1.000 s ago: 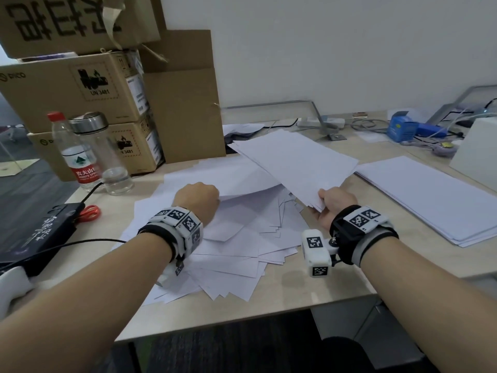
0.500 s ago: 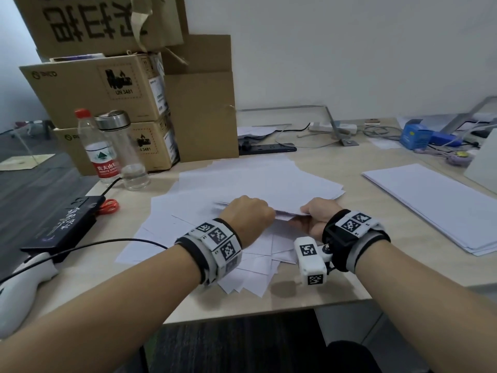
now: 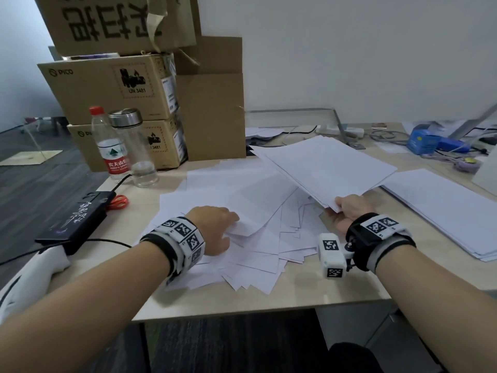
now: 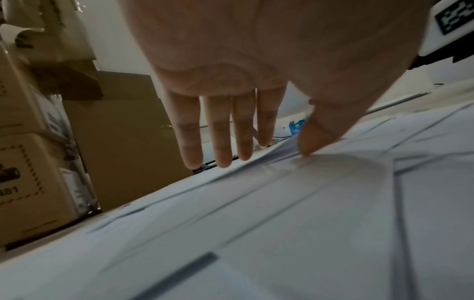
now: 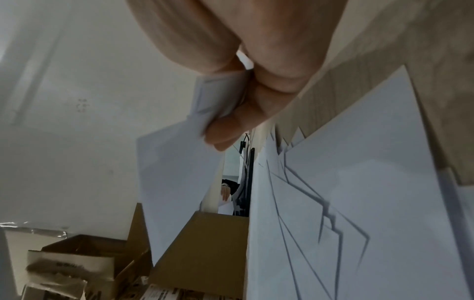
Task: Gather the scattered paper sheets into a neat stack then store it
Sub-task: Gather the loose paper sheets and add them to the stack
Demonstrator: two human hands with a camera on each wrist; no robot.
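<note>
Right hand (image 3: pixel 347 214) pinches the gathered sheets (image 3: pixel 328 168) by a corner; left hand (image 3: pixel 215 227), fingers (image 4: pixel 218 132) straight, presses the scattered sheets (image 3: pixel 255 238) near the table (image 3: pixel 269 302) front edge. Slide each loose sheet squarely under the bundle.

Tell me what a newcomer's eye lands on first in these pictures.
First, the scattered paper sheets fanned over the near middle of the desk, with the left hand resting on them. Next, the bundle of sheets that the right hand pinches and lifts at a slant. Behind left, stacked cardboard boxes loom.
</note>
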